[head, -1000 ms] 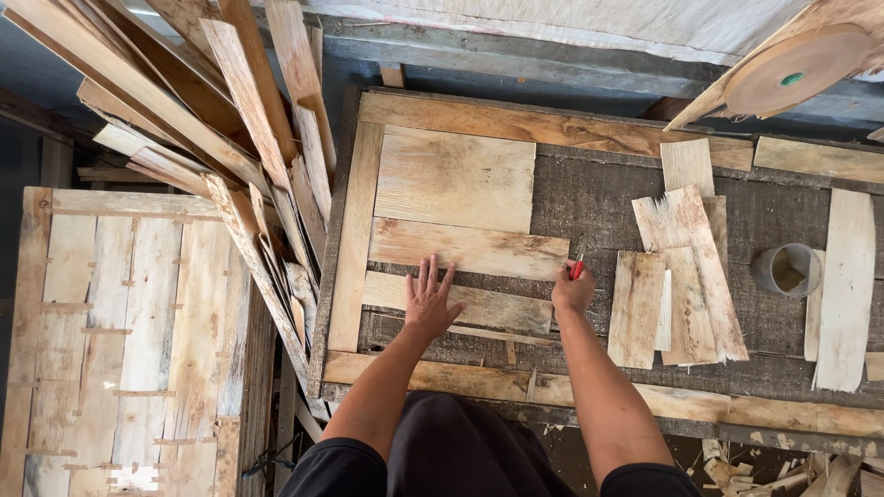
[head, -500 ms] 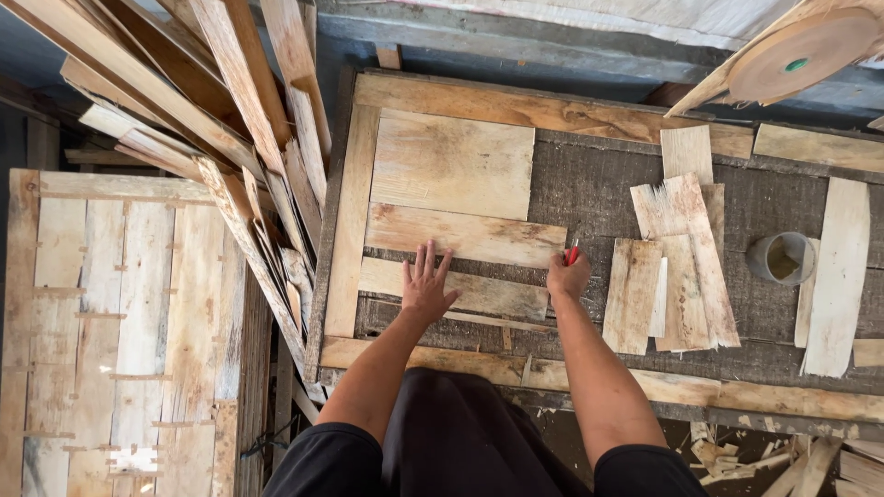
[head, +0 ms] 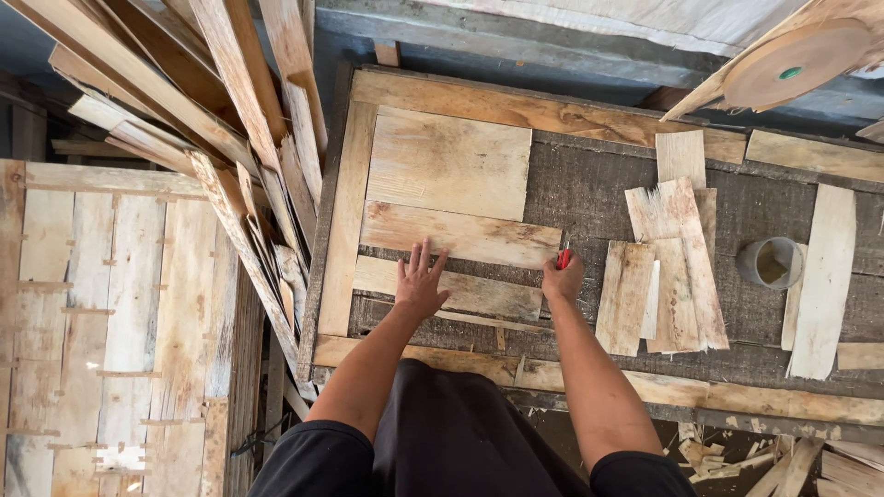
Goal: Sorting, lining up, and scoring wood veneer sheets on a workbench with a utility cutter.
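Note:
My left hand (head: 420, 283) lies flat, fingers spread, on a thin wooden slat (head: 479, 294) on a dark work table (head: 589, 193). My right hand (head: 563, 279) is closed around a small red-handled tool (head: 564, 258) at that slat's right end, beside a wider slat (head: 460, 235). A broad veneer sheet (head: 449, 163) lies above them. A long board (head: 343, 221) borders the slats on the left.
A pile of short veneer pieces (head: 668, 267) lies right of my right hand, with a small grey can (head: 769, 262) and a long strip (head: 824, 276) further right. Long planks (head: 212, 120) lean at upper left. A slatted panel (head: 110, 313) is at left. A tape roll (head: 792, 63) hangs at top right.
Both hands have shifted slightly along the slats; the left stays flat on the thin slat and the right keeps hold of the red tool.

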